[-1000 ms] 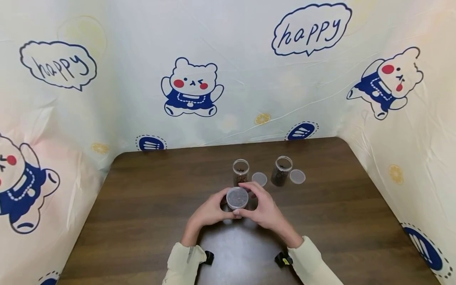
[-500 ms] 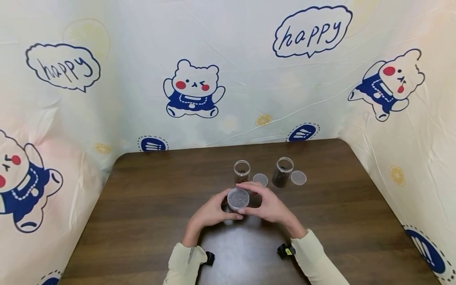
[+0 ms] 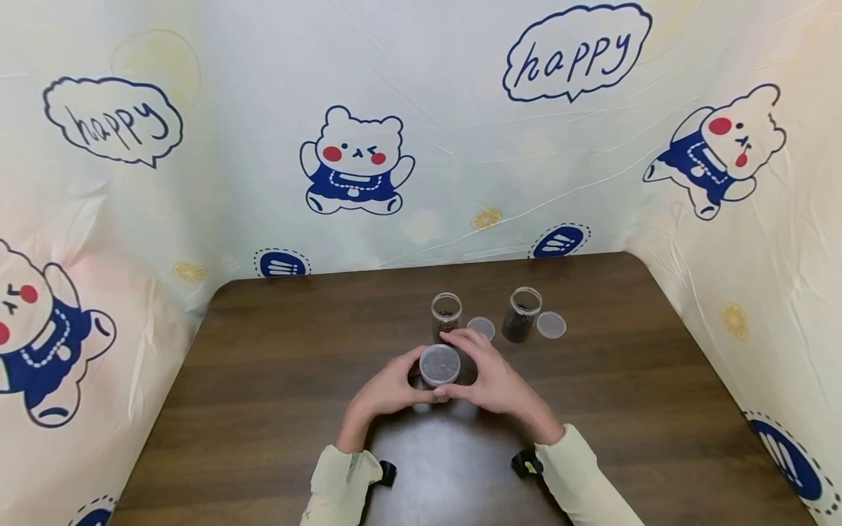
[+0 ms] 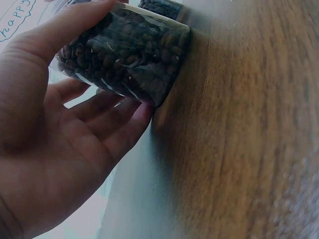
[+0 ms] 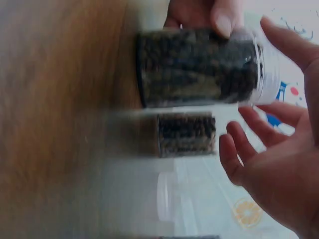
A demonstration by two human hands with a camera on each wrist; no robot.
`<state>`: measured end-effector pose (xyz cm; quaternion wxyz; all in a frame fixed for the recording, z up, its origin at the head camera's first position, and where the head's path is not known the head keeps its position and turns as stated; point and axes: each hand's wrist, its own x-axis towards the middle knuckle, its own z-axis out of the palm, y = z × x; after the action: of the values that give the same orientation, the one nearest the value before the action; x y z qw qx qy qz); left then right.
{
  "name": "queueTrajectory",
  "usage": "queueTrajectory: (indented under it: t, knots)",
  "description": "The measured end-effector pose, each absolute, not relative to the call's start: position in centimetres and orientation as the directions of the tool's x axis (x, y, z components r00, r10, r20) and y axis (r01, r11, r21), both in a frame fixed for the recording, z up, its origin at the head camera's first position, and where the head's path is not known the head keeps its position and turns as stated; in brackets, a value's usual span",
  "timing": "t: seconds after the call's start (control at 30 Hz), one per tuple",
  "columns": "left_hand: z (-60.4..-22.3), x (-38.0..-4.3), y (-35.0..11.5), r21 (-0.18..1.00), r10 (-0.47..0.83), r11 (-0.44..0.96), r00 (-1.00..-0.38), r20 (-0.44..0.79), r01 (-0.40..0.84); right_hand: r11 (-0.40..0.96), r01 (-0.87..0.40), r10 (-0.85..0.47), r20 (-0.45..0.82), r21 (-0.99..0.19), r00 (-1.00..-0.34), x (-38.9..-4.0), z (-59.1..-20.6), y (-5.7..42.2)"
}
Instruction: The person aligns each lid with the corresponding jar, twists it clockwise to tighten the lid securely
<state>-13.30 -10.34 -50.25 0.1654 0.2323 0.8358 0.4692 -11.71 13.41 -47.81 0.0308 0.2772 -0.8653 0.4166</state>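
A clear jar point(image 4: 124, 55) full of dark, bean-like pieces stands upright in front of me, its base at or just above the tabletop. My left hand point(image 3: 388, 387) grips its side, thumb on one face and fingers round the other. A translucent screw lid point(image 3: 440, 365) covers the top. Around that lid my right hand point(image 3: 493, 376) makes a loose arc. In the right wrist view the right thumb stands a little off the lid, while the other fingers lie at or close by its lower edge; contact there is hard to tell.
Behind the hands stand two uncovered clear jars, one with reddish-brown pieces point(image 3: 446, 314) and one with darker contents point(image 3: 522, 318). Flat lids lie beside them, one between the jars point(image 3: 483, 327) and one farther right point(image 3: 551, 325). A printed cloth point(image 3: 421, 146) surrounds the brown table point(image 3: 283, 351).
My right hand's fingers have shifted round the lid, turned back and spread slightly wider than half a second ago. My left hand and the jar keep their place.
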Motion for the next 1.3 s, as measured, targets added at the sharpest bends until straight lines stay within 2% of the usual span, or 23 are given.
queueTrajectory:
  t: [0.27,0.5,0.67,0.8,1.03,1.3]
  knots:
    - [-50.2,-13.3,-10.1,0.874,0.535,0.438,-0.842,-0.067,0.209,0.45,-0.504,-0.506,0.254,-0.737,-0.824,-12.9,-47.8,13.9]
    - [-50.0,-13.3,-10.2,0.867,0.55,0.44,-0.833,-0.055,0.233,0.56,-0.484,-0.4,0.292,-0.672,-0.869,-11.6,-47.7,12.7]
    - [-50.1,-13.3,-10.3,0.87,0.558,0.429,-0.829,-0.042,0.245,0.604,-0.496,-0.364,0.337,-0.624,-0.868,-10.8,-47.6,11.9]
    - [-50.1,-13.3,-10.3,0.857,0.556,0.448,-0.83,-0.044,0.254,0.545,-0.501,-0.403,0.314,-0.672,-0.86,-11.2,-47.6,12.2]
    - [-50.3,-13.3,-10.1,0.85,0.549,0.47,-0.833,-0.073,0.236,0.415,-0.543,-0.496,0.319,-0.73,-0.808,-12.5,-48.1,12.8]
    - [-50.3,-13.3,-10.1,0.847,0.532,0.469,-0.846,-0.046,0.249,0.464,-0.47,-0.399,0.296,-0.751,-0.868,-12.2,-47.8,11.9]
